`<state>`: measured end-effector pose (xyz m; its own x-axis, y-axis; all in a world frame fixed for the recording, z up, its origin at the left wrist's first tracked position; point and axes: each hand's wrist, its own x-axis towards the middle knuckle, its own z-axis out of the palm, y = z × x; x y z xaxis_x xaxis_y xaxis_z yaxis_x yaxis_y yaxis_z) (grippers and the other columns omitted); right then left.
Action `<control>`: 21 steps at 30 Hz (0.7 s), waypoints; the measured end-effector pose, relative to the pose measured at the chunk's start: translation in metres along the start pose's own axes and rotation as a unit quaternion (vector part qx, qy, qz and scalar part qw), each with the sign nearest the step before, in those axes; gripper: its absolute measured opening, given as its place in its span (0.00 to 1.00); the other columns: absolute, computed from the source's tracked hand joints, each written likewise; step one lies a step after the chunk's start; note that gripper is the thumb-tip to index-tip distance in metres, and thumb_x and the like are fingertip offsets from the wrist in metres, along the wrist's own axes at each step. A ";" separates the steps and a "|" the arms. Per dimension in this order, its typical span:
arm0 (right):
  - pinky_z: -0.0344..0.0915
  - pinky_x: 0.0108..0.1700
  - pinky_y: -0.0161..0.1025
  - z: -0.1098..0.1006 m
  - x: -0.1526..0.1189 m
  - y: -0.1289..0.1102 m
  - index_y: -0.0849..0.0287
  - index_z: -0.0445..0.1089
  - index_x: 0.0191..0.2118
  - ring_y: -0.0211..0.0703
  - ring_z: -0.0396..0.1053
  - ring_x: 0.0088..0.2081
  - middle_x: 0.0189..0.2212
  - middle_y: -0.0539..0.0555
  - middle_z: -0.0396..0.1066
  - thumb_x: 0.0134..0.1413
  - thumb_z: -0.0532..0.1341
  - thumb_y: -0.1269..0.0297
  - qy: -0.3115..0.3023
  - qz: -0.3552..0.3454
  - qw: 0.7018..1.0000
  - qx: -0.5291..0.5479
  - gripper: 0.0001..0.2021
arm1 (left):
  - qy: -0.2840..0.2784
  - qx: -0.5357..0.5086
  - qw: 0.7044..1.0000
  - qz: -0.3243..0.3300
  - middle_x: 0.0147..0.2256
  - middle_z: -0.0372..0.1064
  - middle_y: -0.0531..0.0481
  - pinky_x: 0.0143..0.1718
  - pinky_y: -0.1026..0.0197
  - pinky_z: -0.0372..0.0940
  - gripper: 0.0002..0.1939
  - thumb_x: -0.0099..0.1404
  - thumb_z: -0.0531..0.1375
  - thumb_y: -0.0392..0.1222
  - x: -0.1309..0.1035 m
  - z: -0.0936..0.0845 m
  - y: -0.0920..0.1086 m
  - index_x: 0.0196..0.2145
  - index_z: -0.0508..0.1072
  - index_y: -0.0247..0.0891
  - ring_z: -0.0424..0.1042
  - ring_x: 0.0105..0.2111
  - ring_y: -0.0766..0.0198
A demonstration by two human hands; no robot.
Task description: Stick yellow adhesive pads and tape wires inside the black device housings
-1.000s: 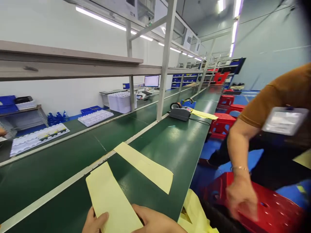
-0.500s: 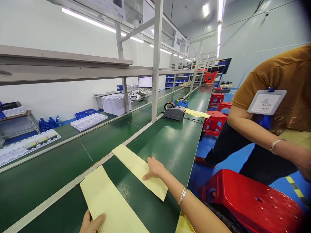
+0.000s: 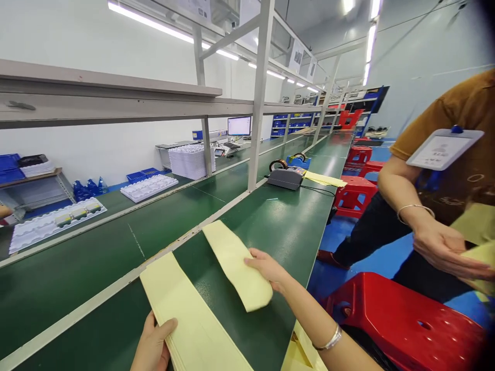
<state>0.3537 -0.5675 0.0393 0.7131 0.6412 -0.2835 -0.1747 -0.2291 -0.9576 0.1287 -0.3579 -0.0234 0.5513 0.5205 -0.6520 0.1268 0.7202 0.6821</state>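
Observation:
My left hand (image 3: pixel 157 340) grips the near edge of a stack of pale yellow paper strips (image 3: pixel 193 314), thumb on top and fingers underneath. To its right, my right hand (image 3: pixel 266 268) pinches the side of a single pale yellow paper strip (image 3: pixel 235 263), thumb over its face. This strip bends and is partly raised, its far end near the white rail of the green bench (image 3: pixel 278 226). At the bench's front edge, below my right forearm, more yellow paper (image 3: pixel 301 353) shows in part.
A grey tape dispenser (image 3: pixel 285 178) stands further along the bench, with yellow strips (image 3: pixel 325 179) behind it. A metal post (image 3: pixel 260 103) rises from the rail. At right are a red stool (image 3: pixel 410 314) and a co-worker (image 3: pixel 436 190) holding yellow sheets. White trays (image 3: pixel 149 187) lie across the bench.
My right hand has taken hold of the single strip, which lay flat before, and lifted and bent it. The co-worker's hand has come forward with yellow sheets. The camera view has shifted slightly.

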 end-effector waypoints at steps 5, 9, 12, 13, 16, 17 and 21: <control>0.72 0.43 0.48 0.036 -0.012 -0.067 0.53 0.56 0.61 0.52 0.76 0.41 0.46 0.57 0.74 0.52 0.67 0.54 -0.079 -0.095 0.985 0.123 0.33 | -0.018 -0.014 1.000 0.011 0.58 0.64 0.36 0.52 0.45 0.70 0.40 0.60 0.64 0.33 0.000 0.012 -0.001 0.64 0.49 0.46 0.77 0.45 0.50; 0.71 0.43 0.48 0.079 -0.023 -0.077 0.48 0.49 0.67 0.52 0.76 0.41 0.43 0.54 0.76 0.49 0.68 0.53 -0.155 -0.102 0.974 0.132 0.42 | -0.043 -0.037 0.998 0.032 0.54 0.68 0.37 0.51 0.45 0.71 0.38 0.57 0.66 0.34 -0.009 0.014 0.000 0.61 0.53 0.43 0.76 0.46 0.47; 0.70 0.36 0.44 0.097 -0.032 -0.043 0.55 0.51 0.66 0.50 0.75 0.33 0.35 0.54 0.76 0.47 0.66 0.59 -0.166 -0.034 0.983 0.077 0.41 | -0.050 -0.059 0.996 0.048 0.50 0.72 0.38 0.51 0.49 0.71 0.39 0.53 0.66 0.28 -0.016 0.017 0.001 0.59 0.55 0.41 0.76 0.47 0.49; 0.69 0.33 0.42 0.099 -0.035 -0.027 0.58 0.52 0.64 0.49 0.75 0.31 0.32 0.53 0.76 0.45 0.65 0.61 -0.159 -0.009 0.986 0.053 0.39 | -0.048 -0.064 0.995 0.050 0.49 0.72 0.39 0.51 0.50 0.71 0.40 0.52 0.66 0.26 -0.018 0.018 0.002 0.58 0.55 0.41 0.75 0.47 0.50; 0.64 0.27 0.38 0.095 -0.045 0.014 0.63 0.53 0.62 0.46 0.71 0.26 0.27 0.51 0.73 0.41 0.59 0.65 -0.138 0.040 0.990 -0.011 0.38 | -0.047 -0.074 0.995 0.046 0.49 0.73 0.41 0.52 0.52 0.70 0.42 0.50 0.67 0.24 -0.024 0.020 0.006 0.58 0.54 0.43 0.75 0.48 0.52; 0.64 0.27 0.38 0.092 -0.048 0.023 0.64 0.52 0.62 0.46 0.71 0.26 0.27 0.51 0.73 0.40 0.58 0.65 -0.134 0.049 0.989 -0.028 0.39 | -0.051 -0.077 0.995 0.045 0.49 0.72 0.41 0.52 0.52 0.70 0.42 0.50 0.67 0.24 -0.026 0.020 0.007 0.58 0.54 0.43 0.75 0.48 0.52; 0.66 0.36 0.42 0.078 -0.060 0.040 0.63 0.50 0.63 0.51 0.73 0.34 0.34 0.55 0.75 0.38 0.55 0.64 -0.115 0.019 0.982 -0.146 0.40 | -0.076 -0.084 0.993 0.045 0.50 0.71 0.39 0.51 0.52 0.70 0.37 0.54 0.64 0.29 -0.028 0.016 0.009 0.58 0.55 0.41 0.75 0.48 0.51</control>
<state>0.2513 -0.5581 0.0138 0.5319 0.7686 -0.3553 0.0271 -0.4348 -0.9001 0.1272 -0.3734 0.0060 0.6732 0.5209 -0.5247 -0.0614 0.7466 0.6624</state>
